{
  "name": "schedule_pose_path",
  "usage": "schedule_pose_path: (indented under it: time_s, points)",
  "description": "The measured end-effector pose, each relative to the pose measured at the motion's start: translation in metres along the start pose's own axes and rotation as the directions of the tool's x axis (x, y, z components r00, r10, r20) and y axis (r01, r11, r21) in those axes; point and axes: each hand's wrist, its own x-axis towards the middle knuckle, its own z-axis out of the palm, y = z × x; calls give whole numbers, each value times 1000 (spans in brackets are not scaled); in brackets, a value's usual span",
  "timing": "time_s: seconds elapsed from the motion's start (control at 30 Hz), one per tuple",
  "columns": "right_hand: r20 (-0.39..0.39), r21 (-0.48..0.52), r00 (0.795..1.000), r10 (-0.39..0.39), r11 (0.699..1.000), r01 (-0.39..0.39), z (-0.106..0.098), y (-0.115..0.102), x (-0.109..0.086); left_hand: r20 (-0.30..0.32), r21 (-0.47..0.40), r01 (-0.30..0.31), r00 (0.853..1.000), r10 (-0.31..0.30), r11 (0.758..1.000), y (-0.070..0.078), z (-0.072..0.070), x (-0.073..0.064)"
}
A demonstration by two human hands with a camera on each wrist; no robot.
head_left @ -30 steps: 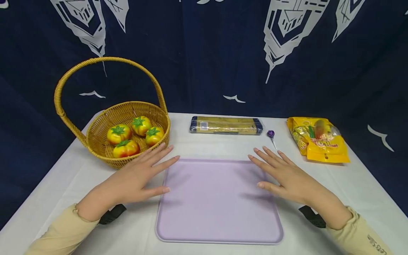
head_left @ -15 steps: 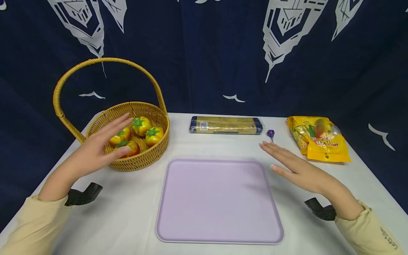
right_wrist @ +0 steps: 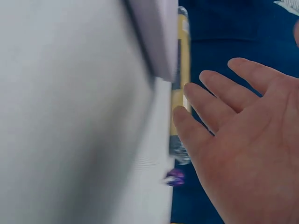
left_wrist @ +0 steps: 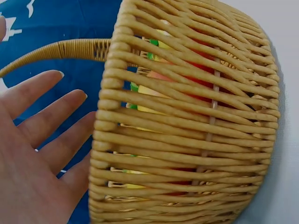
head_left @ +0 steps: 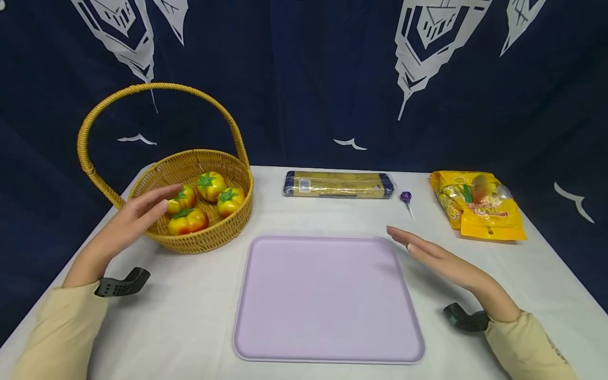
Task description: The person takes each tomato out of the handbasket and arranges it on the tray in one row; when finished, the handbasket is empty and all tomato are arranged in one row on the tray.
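A wicker basket (head_left: pixel 209 243) with a tall arched handle stands at the left of the table, holding several yellow-red tomatoes (head_left: pixel 188 221) with green tops. Over its near left rim is my left hand (head_left: pixel 130 219), fingers extended and nothing in its grasp. The left wrist view has the straight fingers of that hand (left_wrist: pixel 42 130) beside the woven wall. My right hand (head_left: pixel 444 258) hovers past the right edge of a lilac tray (head_left: pixel 328 301), fingers straight, holding nothing. Beyond its fingertips lies a lollipop (head_left: pixel 406 198) with a purple wrapper.
A long yellow packet (head_left: pixel 338 184) with dark blue ends lies at the back of the table. Right of it sits a yellow candy bag (head_left: pixel 480 208). A dark blue patterned curtain (head_left: pixel 304 84) hangs behind the white tabletop (head_left: pixel 190 322).
My left hand has swung left from beside the tray to the basket's rim. My right hand has shifted slightly right and turned edge-on, away from above the tray.
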Motion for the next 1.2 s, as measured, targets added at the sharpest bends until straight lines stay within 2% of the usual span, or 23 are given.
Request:
schedule_pose_path:
  time_s: [0.1, 0.23, 0.47, 0.63, 0.83, 1.2]
  points:
    - [15, 15, 1000, -11, 1000, 10, 5, 13, -1, -3, -28, 37, 999, -37, 999, -2, 1, 1]
    - [21, -49, 998, -54, 997, 55, 10, 25, -3, -9, -43, 58, 998, -59, 997, -4, 1, 2]
    - [17, -104, 996, -88, 991, 89, 10, 28, -2, 16, -26, 60, 998, -59, 998, -6, -1, 5]
    - [19, -113, 995, -101, 988, 102, 8, 27, 0, 62, 24, 93, 994, -94, 995, -5, -4, 9]
    - [25, -118, 994, -105, 987, 107, 8, 27, 1, 124, 67, 136, 982, -144, 988, -6, -5, 13]
    - [44, -92, 995, -91, 991, 94, 9, 32, 2, 218, 120, 118, 966, -142, 986, -8, -6, 16]
